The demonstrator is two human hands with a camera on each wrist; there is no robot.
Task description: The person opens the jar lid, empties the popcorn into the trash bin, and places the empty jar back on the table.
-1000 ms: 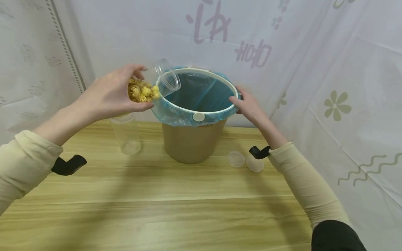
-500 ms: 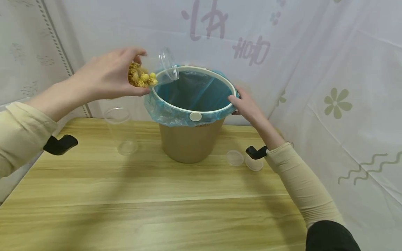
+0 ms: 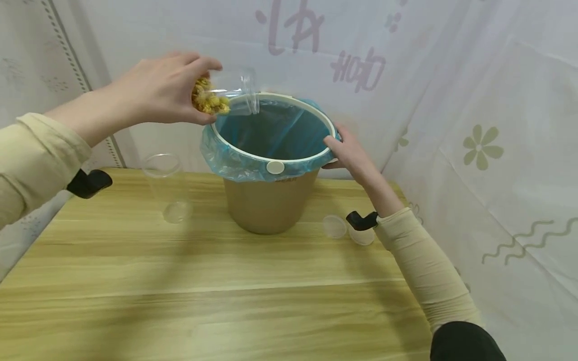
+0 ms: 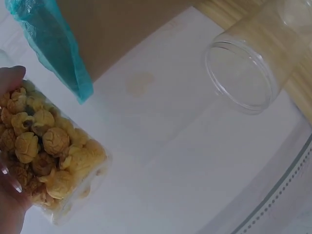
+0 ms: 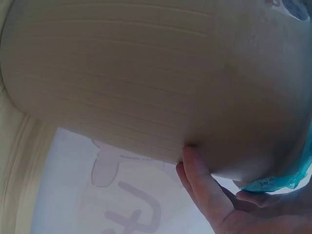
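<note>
My left hand (image 3: 173, 93) grips a clear plastic jar (image 3: 235, 90) lying nearly level, its open mouth over the left rim of a trash can (image 3: 271, 200). Yellow popcorn (image 3: 209, 98) sits toward the jar's bottom; in the left wrist view the popcorn (image 4: 53, 146) fills the part near the fingers. The trash can is tan, with a cream rim ring and a blue bag (image 3: 239, 165) folded over it. My right hand (image 3: 352, 150) holds the can's right rim, thumb on top. Seen from the right wrist, the fingertips (image 5: 192, 153) press against the can's outer wall.
Left of the can, an empty clear jar (image 3: 169, 190) stands upright on the wooden table (image 3: 253, 301). Two round translucent lids lie to the right, one lid (image 3: 334, 226) beside the other lid (image 3: 363, 235). White printed cloth (image 3: 451, 100) hangs behind and at the sides.
My left hand has risen and tipped the jar from mouth slightly down to nearly level. The popcorn remains in it. My right hand stays on the rim; the whole view has shifted a little.
</note>
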